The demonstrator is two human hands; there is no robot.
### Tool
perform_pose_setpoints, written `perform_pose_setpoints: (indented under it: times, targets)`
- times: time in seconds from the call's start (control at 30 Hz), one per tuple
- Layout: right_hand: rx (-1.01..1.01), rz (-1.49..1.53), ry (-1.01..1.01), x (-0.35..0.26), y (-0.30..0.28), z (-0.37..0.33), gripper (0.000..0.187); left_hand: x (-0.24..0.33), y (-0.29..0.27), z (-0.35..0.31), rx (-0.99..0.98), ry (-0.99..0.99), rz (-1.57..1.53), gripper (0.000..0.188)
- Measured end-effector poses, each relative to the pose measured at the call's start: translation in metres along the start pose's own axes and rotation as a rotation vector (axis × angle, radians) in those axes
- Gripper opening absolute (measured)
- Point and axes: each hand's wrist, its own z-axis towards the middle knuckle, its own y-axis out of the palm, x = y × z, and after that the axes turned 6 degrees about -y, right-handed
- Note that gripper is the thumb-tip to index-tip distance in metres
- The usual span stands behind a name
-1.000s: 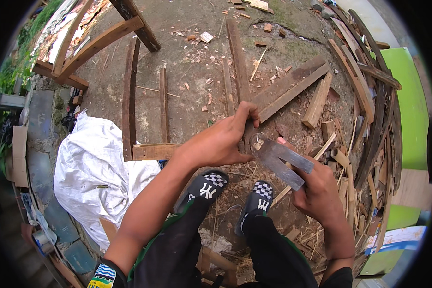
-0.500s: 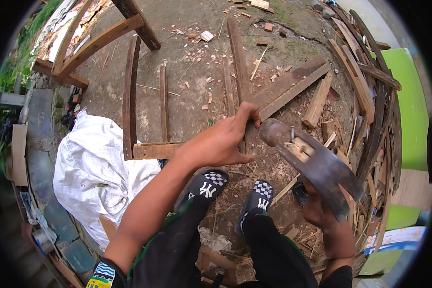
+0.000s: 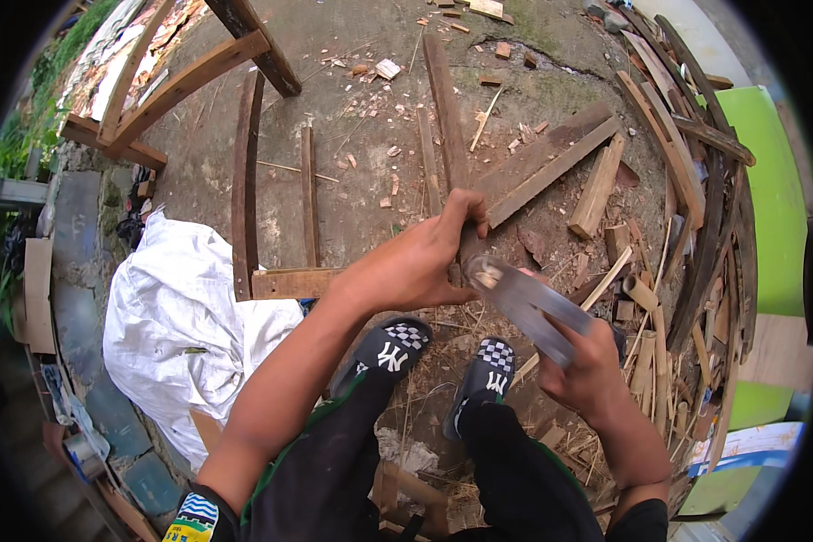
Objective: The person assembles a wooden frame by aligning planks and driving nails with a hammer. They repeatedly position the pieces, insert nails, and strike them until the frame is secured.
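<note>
The fingers of the right hand (image 3: 583, 366) are clenched around the hammer (image 3: 512, 291), whose head is just beside the fingers of the left hand (image 3: 406, 266), which grasp the wooden frame (image 3: 447, 117), while farther left of these fingers lies the white sack (image 3: 176, 334).

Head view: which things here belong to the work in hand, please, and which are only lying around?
Seem to belong:
- hammer, in the right hand
- wooden frame, held at its corner by the left hand

Seem only lying about:
- white sheeting
- loose wood block
- bamboo piece
</note>
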Motion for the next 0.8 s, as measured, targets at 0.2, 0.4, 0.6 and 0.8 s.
perform_pose_setpoints:
  times: [0.2,0.4,0.6,0.8]
  targets:
    - [-0.053,-0.090,0.065,-0.013,-0.016,0.013,0.060,-0.001,-0.001,-0.008,0.034,0.029,0.025,0.084]
    - [-0.077,0.066,0.261,0.004,0.011,0.001,0.040,0.005,-0.002,-0.003,-0.042,-0.065,0.025,0.098]
    - [0.241,0.147,0.296,0.023,0.009,-0.017,0.042,0.003,-0.003,-0.007,-0.024,-0.011,0.066,0.096]
    - [0.298,0.183,0.362,0.026,0.014,-0.043,0.043,0.003,-0.001,-0.006,-0.040,-0.025,0.070,0.089]
